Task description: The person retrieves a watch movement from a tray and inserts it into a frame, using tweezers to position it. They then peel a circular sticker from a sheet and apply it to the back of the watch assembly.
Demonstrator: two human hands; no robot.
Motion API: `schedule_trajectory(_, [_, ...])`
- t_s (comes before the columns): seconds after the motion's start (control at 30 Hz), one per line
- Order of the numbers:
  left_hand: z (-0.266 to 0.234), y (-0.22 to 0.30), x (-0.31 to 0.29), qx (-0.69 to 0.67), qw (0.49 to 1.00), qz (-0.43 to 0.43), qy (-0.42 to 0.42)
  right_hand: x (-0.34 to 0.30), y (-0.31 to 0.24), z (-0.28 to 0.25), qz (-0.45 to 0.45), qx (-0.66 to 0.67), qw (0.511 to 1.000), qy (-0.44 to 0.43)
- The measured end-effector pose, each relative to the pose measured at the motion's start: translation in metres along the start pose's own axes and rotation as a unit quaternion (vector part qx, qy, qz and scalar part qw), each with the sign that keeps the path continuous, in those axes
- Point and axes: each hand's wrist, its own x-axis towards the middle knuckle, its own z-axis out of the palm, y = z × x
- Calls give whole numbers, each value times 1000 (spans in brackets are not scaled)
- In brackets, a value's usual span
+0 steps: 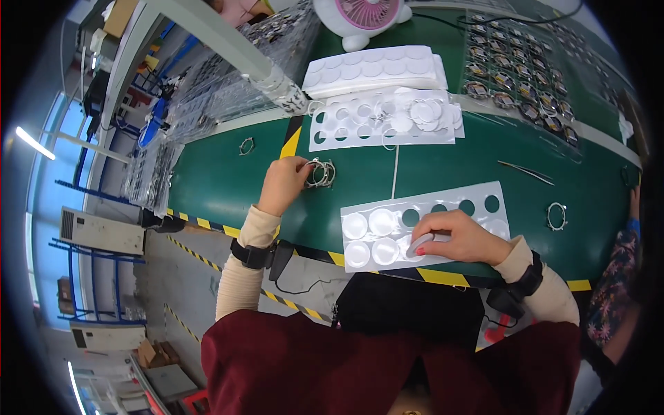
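Note:
My left hand (283,183) is closed, thumb and fingers pinching a small cluster of silver metal rings (322,174) on the green bench. How many rings are there is hard to make out. My right hand (460,236) pinches a round white sticker (419,243) over a sheet of round stickers (356,226) near the front edge. The sticker looks partly lifted and tilted. Several circles in the sheet's far row are bare holes showing green, while white discs fill the left end. Part of the sheet is hidden under my right hand.
Single silver rings lie at the left (247,145) and right (556,216). Tweezers (527,173) rest at right. Behind are a used sticker sheet (339,142) with loose discs, a stack of sheets (373,69), a fan (363,17) and parts trays (515,69). Another person's arm (615,277) shows at far right.

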Motion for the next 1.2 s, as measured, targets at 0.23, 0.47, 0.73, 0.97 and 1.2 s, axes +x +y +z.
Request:
schedule_trajectory(0.23, [-23,44,-13,-246,967,-18,-56,20,-26,-7,123,129,968,177])
schedule_trajectory(0.47, [45,105,18,-647,657,24,-387,54,-19,-36,-59,192,889,411])
schedule_trajectory(0.73, [82,119,24,-813,429,-4,-394,48,1,-33,-52,260,832,488])
schedule_trajectory(0.97, [79,118,24,-840,403,-45,-360,51,2,-23,4,242,856,457])
schedule_trajectory(1.2, [79,119,22,-843,413,-73,-336,52,4,-18,24,249,859,447])
